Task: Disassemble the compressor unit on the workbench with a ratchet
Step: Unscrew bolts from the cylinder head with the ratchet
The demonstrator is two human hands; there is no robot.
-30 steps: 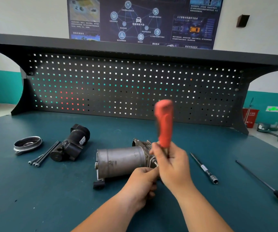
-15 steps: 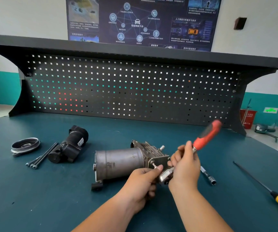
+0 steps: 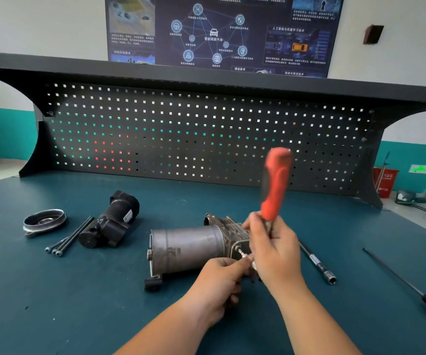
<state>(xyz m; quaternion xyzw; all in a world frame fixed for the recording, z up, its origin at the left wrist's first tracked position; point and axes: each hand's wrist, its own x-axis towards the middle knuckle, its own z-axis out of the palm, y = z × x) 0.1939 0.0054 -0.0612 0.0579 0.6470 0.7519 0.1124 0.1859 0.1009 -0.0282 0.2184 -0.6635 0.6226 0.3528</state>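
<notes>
The grey cylindrical compressor unit (image 3: 186, 248) lies on its side in the middle of the teal workbench (image 3: 53, 303). My right hand (image 3: 274, 252) grips the lower shaft of the ratchet, whose red handle (image 3: 276, 183) stands almost upright and blurred. The ratchet's head is at a bolt (image 3: 241, 253) on the unit's right end, mostly hidden by my hands. My left hand (image 3: 218, 280) pinches the ratchet head or its socket at that bolt.
A black removed part (image 3: 109, 221), three long bolts (image 3: 69, 238) and a round metal cover (image 3: 44, 221) lie at the left. An extension bar with socket (image 3: 318, 263) and a yellow-handled screwdriver (image 3: 411, 290) lie at the right. A pegboard backs the bench.
The ratchet handle has swung back from tilted right to nearly upright, as it stood a second ago. My left hand stays at the bolt. The unit has not moved.
</notes>
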